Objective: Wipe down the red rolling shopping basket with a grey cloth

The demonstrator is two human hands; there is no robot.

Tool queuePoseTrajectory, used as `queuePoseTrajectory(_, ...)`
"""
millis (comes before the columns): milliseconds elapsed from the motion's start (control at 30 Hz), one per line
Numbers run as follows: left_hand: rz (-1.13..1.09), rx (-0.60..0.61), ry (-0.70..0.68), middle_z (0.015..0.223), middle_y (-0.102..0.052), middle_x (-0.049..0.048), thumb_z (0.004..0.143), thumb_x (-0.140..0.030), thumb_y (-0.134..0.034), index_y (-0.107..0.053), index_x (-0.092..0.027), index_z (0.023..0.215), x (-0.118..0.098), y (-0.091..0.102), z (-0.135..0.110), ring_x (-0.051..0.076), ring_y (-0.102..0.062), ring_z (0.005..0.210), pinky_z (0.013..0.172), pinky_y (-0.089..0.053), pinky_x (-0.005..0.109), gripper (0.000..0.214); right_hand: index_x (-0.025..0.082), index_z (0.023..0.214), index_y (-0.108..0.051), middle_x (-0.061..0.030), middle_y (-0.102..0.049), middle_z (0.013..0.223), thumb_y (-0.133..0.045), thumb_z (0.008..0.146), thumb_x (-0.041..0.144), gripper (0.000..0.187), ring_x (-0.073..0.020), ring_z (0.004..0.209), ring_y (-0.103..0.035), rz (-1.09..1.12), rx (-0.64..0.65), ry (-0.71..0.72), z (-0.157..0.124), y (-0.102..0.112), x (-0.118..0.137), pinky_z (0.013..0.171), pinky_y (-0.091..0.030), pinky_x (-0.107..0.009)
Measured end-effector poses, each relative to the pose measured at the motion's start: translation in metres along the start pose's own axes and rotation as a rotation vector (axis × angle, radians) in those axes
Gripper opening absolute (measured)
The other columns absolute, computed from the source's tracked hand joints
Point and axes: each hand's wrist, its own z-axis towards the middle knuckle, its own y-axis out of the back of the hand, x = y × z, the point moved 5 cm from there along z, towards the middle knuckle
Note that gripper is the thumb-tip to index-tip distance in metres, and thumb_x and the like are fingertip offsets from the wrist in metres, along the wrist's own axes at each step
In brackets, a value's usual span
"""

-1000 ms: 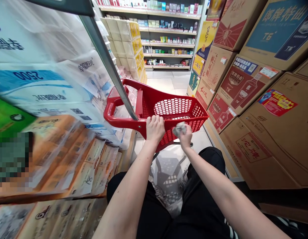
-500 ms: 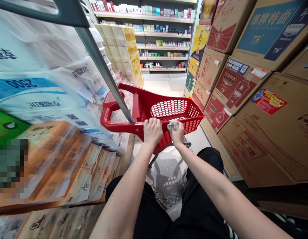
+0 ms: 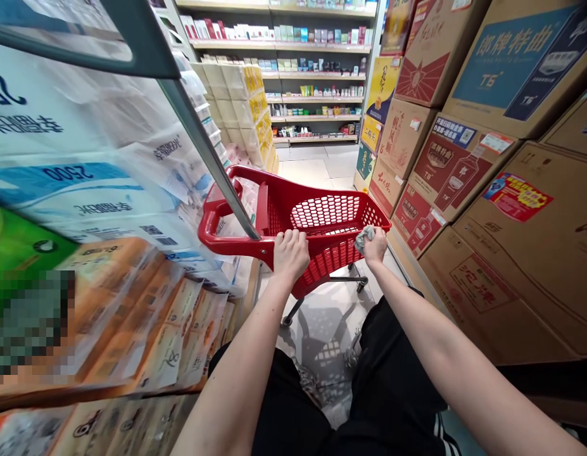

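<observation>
At the cart's (image 3: 316, 269) three o'clock, the right hand (image 3: 376, 247) bunches soft-looking cloth (image 3: 364, 238); at six, the left hand (image 3: 291, 255) grips the likely firm rim (image 3: 328, 240).

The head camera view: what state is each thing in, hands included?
Red cart: upright on wheels
Left hand: closed over the cart's near rim
Right hand: closed on the cloth
Grey cloth: bunched up, by the near rim; contact unclear
Cardboard boxes: stacked
Orange-wrapped packs: lined up side by side
Back shelves: stocked
</observation>
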Motion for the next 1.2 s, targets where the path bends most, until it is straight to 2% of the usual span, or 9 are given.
queuePoseTrajectory(167, -0.027, 0.01, -0.001, 0.1, -0.06, 0.0152, 0.087, -0.019, -0.034, -0.048, -0.014, 0.126, -0.001, 0.001, 0.0, 0.029, -0.05, 0.098, 0.092, -0.03, 0.044, 0.041, 0.019, 0.111, -0.059, -0.0117, -0.045, 0.111, -0.052, 0.081, 0.022, 0.031, -0.0213, 0.094, -0.049, -0.054, 0.055, 0.083, -0.013, -0.011, 0.014, 0.084, -0.04, -0.033)
queuePoseTrajectory(367, -0.101, -0.075, -0.053, 0.118, -0.055, 0.0121, 0.087, -0.02, -0.038, -0.052, -0.02, 0.119, 0.012, 0.026, -0.008, 0.027, -0.047, 0.111, 0.098, -0.029, 0.041, 0.034, 0.02, 0.101, -0.065, -0.008, -0.044, 0.101, -0.048, 0.084, 0.024, 0.023, -0.0161, 0.076, -0.044, -0.177, 0.245, 0.154, 0.002, -0.015, 0.016, 0.075, -0.04, -0.03)
queuePoseTrajectory(467, -0.085, -0.241, 0.1, 0.118, -0.054, 0.0127, 0.087, -0.027, -0.043, -0.054, -0.021, 0.112, 0.039, 0.047, -0.015, 0.029, -0.045, 0.115, 0.099, -0.028, 0.045, 0.028, 0.02, 0.1, -0.065, -0.0085, -0.044, 0.101, -0.046, 0.086, 0.024, 0.023, -0.0162, 0.076, -0.043, -0.213, 0.247, 0.183, 0.012, -0.014, 0.011, 0.075, -0.04, -0.03)
queuePoseTrajectory(600, -0.051, -0.463, 0.362, 0.119, -0.052, 0.018, 0.084, -0.042, -0.05, -0.048, -0.017, 0.112, 0.073, 0.064, -0.022, 0.031, -0.045, 0.114, 0.096, -0.03, 0.047, 0.038, 0.02, 0.101, -0.064, -0.0086, -0.045, 0.103, -0.047, 0.082, 0.019, 0.025, -0.0157, 0.077, -0.043, -0.237, 0.246, 0.197, 0.022, -0.014, 0.003, 0.074, -0.039, -0.03)
queuePoseTrajectory(700, -0.026, -0.387, 0.326, 0.097, -0.062, 0.0144, 0.084, -0.044, -0.048, -0.052, -0.017, 0.101, 0.077, 0.058, -0.016, 0.029, -0.053, 0.1, 0.095, -0.031, 0.047, 0.032, 0.018, 0.099, -0.063, -0.0091, -0.047, 0.104, -0.049, 0.079, 0.016, 0.024, -0.0143, 0.074, -0.045, -0.205, 0.243, 0.153, 0.025, -0.015, 0.001, 0.073, -0.04, -0.029)
queuePoseTrajectory(800, 0.002, -0.305, 0.282, 0.074, -0.062, 0.009, 0.085, -0.042, -0.046, -0.053, -0.018, 0.089, 0.07, 0.05, -0.011, 0.028, -0.055, 0.089, 0.093, -0.031, 0.046, 0.026, 0.017, 0.1, -0.059, -0.0093, -0.051, 0.1, -0.051, 0.08, 0.019, 0.022, -0.0161, 0.075, -0.049, -0.113, 0.184, 0.113, 0.012, -0.018, 0.017, 0.074, -0.041, -0.03)
queuePoseTrajectory(900, -0.012, -0.297, 0.275, 0.071, -0.062, 0.0079, 0.085, -0.043, -0.046, -0.052, -0.019, 0.087, 0.062, 0.046, -0.009, 0.027, -0.055, 0.089, 0.092, -0.03, 0.045, 0.025, 0.016, 0.107, -0.051, -0.0076, -0.057, 0.092, -0.053, 0.083, 0.027, 0.027, -0.0196, 0.078, -0.053, 0.027, 0.118, 0.093, -0.02, -0.028, 0.053, 0.074, -0.042, -0.032)
queuePoseTrajectory(1067, -0.07, -0.288, 0.286, 0.071, -0.063, 0.0086, 0.087, -0.045, -0.041, -0.053, -0.019, 0.088, 0.052, 0.041, -0.004, 0.027, -0.054, 0.09, 0.093, -0.027, 0.046, 0.028, 0.021, 0.093, -0.052, -0.0065, -0.058, 0.095, -0.051, 0.086, 0.032, 0.013, -0.019, 0.087, -0.054, 0.246, 0.146, 0.206, -0.06, -0.038, 0.113, 0.078, -0.042, -0.03)
queuePoseTrajectory(1200, -0.074, -0.272, 0.302, 0.072, -0.063, 0.0094, 0.088, -0.045, -0.04, -0.053, -0.018, 0.089, 0.052, 0.04, -0.003, 0.027, -0.054, 0.091, 0.094, -0.026, 0.046, 0.03, 0.02, 0.084, -0.054, -0.0064, -0.059, 0.09, -0.055, 0.082, 0.033, 0.013, -0.0197, 0.085, -0.054, 0.246, 0.174, 0.156, -0.046, -0.036, 0.097, 0.078, -0.041, -0.031)
